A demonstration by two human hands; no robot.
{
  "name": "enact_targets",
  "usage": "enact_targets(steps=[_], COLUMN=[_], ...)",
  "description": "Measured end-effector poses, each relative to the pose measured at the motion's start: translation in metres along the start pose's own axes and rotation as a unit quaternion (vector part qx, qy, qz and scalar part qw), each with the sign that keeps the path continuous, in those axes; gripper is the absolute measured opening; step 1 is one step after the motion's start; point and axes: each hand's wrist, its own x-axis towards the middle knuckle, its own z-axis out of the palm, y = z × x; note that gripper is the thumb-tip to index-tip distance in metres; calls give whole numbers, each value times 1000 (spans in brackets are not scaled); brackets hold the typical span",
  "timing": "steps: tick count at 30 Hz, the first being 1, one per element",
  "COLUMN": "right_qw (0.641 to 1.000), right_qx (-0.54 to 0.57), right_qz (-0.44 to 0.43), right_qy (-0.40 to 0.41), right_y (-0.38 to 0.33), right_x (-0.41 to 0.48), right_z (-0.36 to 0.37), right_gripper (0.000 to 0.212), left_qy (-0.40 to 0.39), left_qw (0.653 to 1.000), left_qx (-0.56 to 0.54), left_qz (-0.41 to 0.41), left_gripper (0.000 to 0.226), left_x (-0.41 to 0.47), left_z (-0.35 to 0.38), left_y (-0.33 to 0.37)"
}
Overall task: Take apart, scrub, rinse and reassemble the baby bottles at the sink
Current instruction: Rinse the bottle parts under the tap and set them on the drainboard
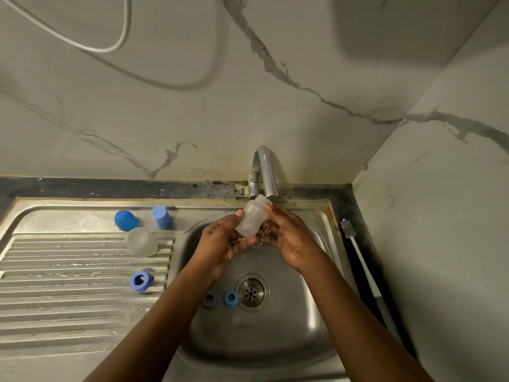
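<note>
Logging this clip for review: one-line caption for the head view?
At the sink, the left hand and right hand hold a clear bottle under the tap.

Your bottle (252, 219) is frosted, milky-clear. On the ribbed silver-grey drainboard (68, 271) you have a rounded blue cap (126, 220), a paler blue cylinder cap (162, 217), a cloudy translucent dome (141, 241) and a blue ring (141, 282). In the steel sink (275, 340) you see a slate-blue ring (210, 299) and a brighter blue ring (231, 297). The wall (165, 106) is pale with dark grey veins. The brush (363, 260) is white with grey bristles.

The wall (165, 106) before me is pale marble with grey veins, meeting a side wall (454, 202) at my right. A grey cable (127, 23) loops across it.
</note>
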Motion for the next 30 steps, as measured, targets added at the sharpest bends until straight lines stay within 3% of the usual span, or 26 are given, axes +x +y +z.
enact_targets(steps=[6, 11, 19, 21, 24, 28, 30], right_qw=[994, 955, 910, 874, 823, 803, 799], right_qx=[-85, -230, -368, -426, -491, -519, -523], right_qz=[-22, -134, -181, -225, -280, -288, -290], right_qy=[66, 134, 69, 64, 61, 58, 63], right_y=[-6, -8, -10, -11, -14, -21, -25], right_x=[-2, -1, 0, -3, -6, -7, -7], right_z=[10, 15, 9, 7, 6, 11, 12], right_gripper=[43, 28, 14, 13, 11, 15, 20], left_qy=[-24, 3, -46, -67, -70, 1, 20], left_qw=[999, 997, 995, 970, 902, 854, 863], left_qx=[19, 39, 49, 184, 348, 435, 419], left_qz=[25, 62, 73, 147, 244, 287, 281], left_gripper=[36, 43, 40, 43, 56, 72, 69], left_x=[3, 3, 9, 11, 15, 19, 21], left_z=[-3, -8, -12, -11, -7, 1, 3], left_y=[1, -3, -12, -15, -20, -23, -21])
